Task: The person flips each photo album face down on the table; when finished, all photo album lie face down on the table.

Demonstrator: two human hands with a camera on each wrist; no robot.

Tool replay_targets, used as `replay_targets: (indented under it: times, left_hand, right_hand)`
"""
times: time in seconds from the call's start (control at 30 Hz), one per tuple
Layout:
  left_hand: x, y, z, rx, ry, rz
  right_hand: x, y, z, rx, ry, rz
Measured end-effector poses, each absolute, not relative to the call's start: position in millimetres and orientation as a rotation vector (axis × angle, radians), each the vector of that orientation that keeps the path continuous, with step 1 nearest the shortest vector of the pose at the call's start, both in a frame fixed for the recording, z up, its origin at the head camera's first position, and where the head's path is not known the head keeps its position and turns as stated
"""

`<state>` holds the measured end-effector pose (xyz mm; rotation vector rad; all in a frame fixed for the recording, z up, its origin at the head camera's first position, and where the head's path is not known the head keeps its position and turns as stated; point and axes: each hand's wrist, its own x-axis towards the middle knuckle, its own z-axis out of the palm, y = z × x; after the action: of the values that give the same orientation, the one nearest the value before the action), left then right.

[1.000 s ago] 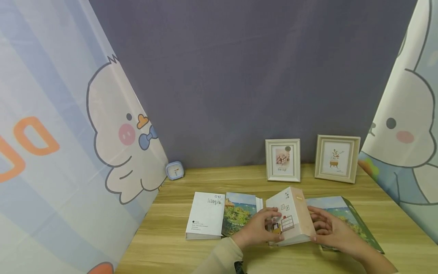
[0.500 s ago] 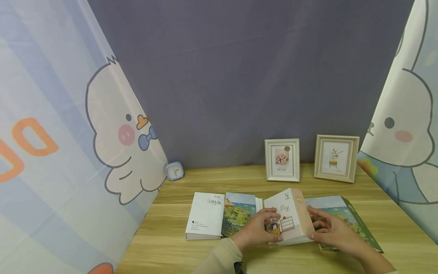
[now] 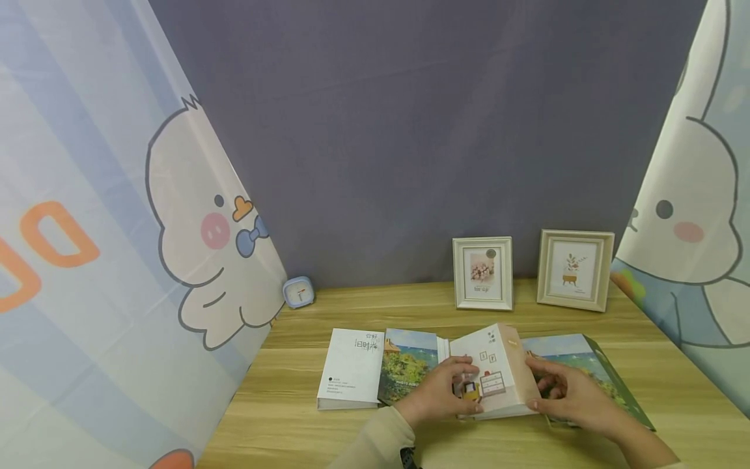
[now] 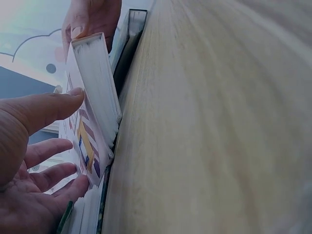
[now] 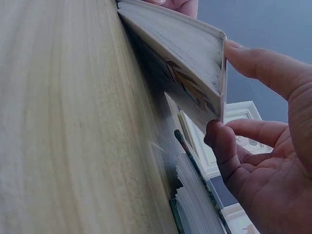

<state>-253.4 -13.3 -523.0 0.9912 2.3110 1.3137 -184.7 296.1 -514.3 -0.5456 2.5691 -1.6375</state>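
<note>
A thick photo album [image 3: 493, 378] with a pale, illustrated cover and beige spine is tilted, its spine side raised off the wooden table. My right hand [image 3: 577, 394] pinches that spine side, thumb on the spine and fingertips under the raised edge in the right wrist view. On the left of the cover rests my left hand [image 3: 442, 387], thumb and fingertips spread against the front in the left wrist view. White page edges [image 4: 95, 66] face the near side. A landscape-covered photo album [image 3: 409, 365] lies left of it, and another green-edged album [image 3: 603, 374] lies partly behind my right hand.
A white album [image 3: 353, 368] lies at the left of the row. Two standing picture frames [image 3: 508, 303] [image 3: 545, 260] and a small blue clock [image 3: 299, 292] stand along the back by a grey curtain [image 3: 375, 163]. Bare wooden table [image 3: 281, 430] shows in front.
Both hands stay almost in place on the tilted album. The right fingers shift slightly along its spine side; the album leans marginally differently.
</note>
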Motion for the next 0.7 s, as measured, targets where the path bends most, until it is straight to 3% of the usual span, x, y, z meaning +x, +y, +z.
replay_targets:
  times: [0.7]
  left_hand:
    - [-252.4, -11.1, -520.8, 1.002, 2.501, 1.087]
  right_hand:
    - [-180.0, 294.2, -516.6, -0.524, 2.741, -1.447]
